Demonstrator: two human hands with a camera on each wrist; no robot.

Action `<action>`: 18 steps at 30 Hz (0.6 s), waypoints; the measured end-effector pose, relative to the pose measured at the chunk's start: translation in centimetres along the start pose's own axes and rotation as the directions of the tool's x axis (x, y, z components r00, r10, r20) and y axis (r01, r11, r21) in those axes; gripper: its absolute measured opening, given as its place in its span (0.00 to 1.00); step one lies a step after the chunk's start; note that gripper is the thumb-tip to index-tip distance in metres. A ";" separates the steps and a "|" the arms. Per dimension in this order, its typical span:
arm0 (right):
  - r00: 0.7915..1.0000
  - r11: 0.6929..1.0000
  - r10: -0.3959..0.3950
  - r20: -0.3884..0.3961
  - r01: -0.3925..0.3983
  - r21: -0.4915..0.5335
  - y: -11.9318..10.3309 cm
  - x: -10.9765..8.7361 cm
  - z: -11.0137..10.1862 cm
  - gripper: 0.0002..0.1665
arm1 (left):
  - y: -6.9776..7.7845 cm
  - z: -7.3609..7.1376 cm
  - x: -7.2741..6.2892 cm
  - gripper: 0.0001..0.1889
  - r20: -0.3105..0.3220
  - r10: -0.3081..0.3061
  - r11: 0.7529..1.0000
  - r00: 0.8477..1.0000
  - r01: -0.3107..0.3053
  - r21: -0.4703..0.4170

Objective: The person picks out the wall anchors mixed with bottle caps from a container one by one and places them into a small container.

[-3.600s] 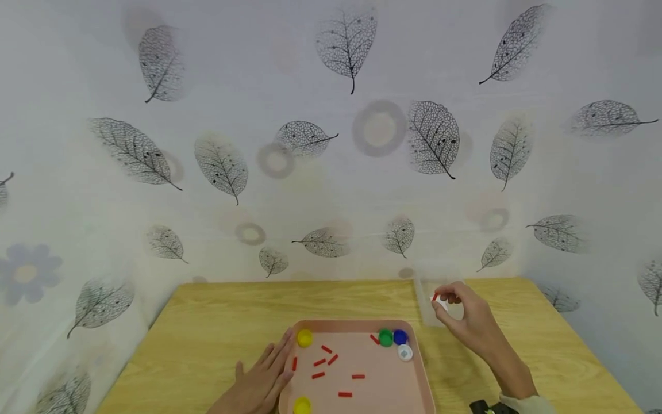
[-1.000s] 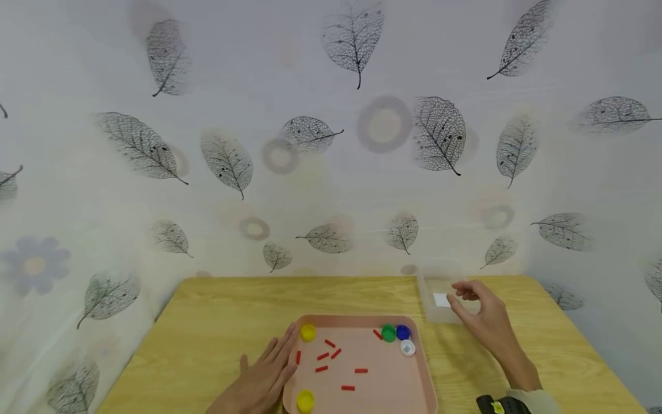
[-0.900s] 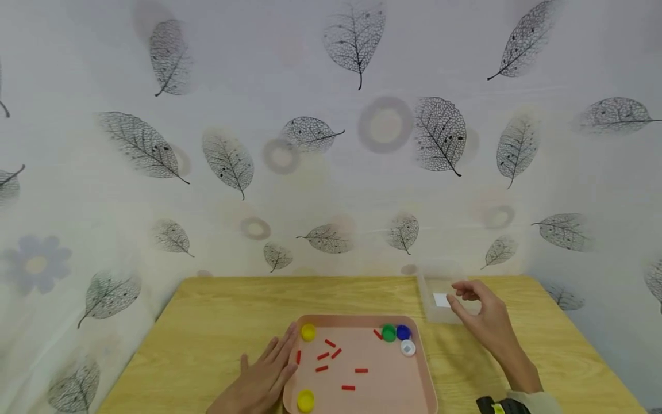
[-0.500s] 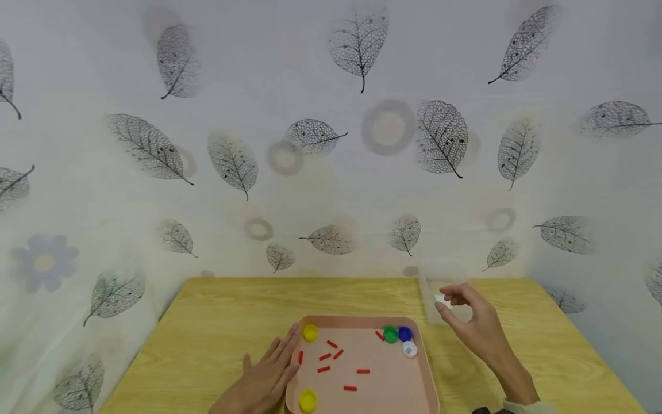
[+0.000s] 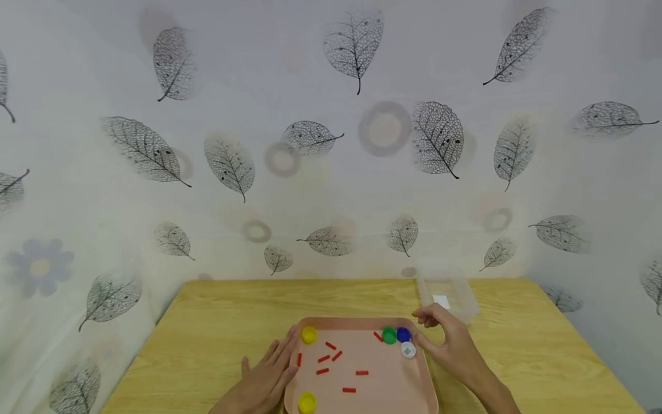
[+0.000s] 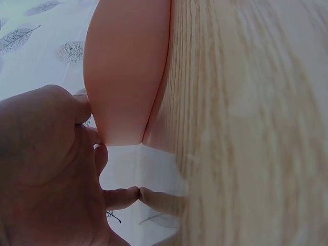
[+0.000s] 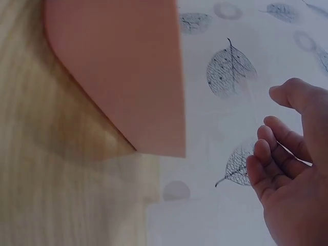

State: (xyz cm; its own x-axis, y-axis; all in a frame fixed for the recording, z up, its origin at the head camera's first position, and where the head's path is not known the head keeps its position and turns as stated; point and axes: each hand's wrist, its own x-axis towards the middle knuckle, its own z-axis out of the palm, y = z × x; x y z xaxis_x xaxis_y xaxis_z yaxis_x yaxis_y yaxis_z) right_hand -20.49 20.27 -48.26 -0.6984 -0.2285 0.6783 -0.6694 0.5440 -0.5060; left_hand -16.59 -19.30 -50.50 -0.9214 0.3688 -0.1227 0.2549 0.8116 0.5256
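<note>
The left hand rests with straight fingers along the left rim of a pink tray. My right hand hovers by the tray's right rim, beside a white cap and a blue cap; its fingers are loosely bent, with nothing between them in the right wrist view. A green cap sits left of the blue one. Two yellow caps lie at the left, one at the back and one at the front. Several short red sticks are scattered in the tray.
A translucent box with a white square inside stands behind the tray at the right. Both stand on a wood-grain table. A leaf-patterned covering rises behind and at both sides.
The right hand pinched a red stick over the translucent box; that stick then left its fingers. Since then the hand has moved left and nearer, to the tray. The left hand stays put.
</note>
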 end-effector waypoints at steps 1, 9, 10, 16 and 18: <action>1.000 1.000 -0.002 0.015 0.002 0.008 -0.1 -0.1 0.2 0.23 | 0.0 0.0 0.0 0.34 0.001 -0.004 1.000 1.000 0.004 0.000; 0.994 0.993 -0.038 0.100 0.026 0.119 -0.8 -1.1 2.1 0.23 | 0.0 0.0 0.0 0.34 0.012 -0.017 1.000 1.000 0.018 -0.011; 0.993 0.991 -0.041 0.109 0.026 0.133 -0.9 -1.2 2.3 0.24 | 0.0 0.0 0.0 0.34 0.011 -0.018 1.000 1.000 0.019 -0.011; 0.983 0.976 -0.072 0.170 0.034 0.216 -1.3 -2.0 3.7 0.24 | 0.3 -0.2 0.0 0.35 0.014 -0.034 0.999 0.999 0.034 0.002; 0.978 0.974 -0.084 0.189 0.041 0.222 -1.5 -2.2 4.0 0.23 | 0.3 -0.2 0.0 0.35 0.015 -0.038 0.999 0.999 0.038 0.003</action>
State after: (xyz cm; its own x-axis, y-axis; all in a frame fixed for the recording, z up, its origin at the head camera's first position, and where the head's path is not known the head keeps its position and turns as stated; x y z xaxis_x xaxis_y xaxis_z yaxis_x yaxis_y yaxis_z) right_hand -18.98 16.73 -51.17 -0.6750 -0.4215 0.6056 -0.7368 0.3416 -0.5835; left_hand -16.58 -19.13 -50.16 -0.9260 0.3442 -0.1555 0.2203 0.8266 0.5178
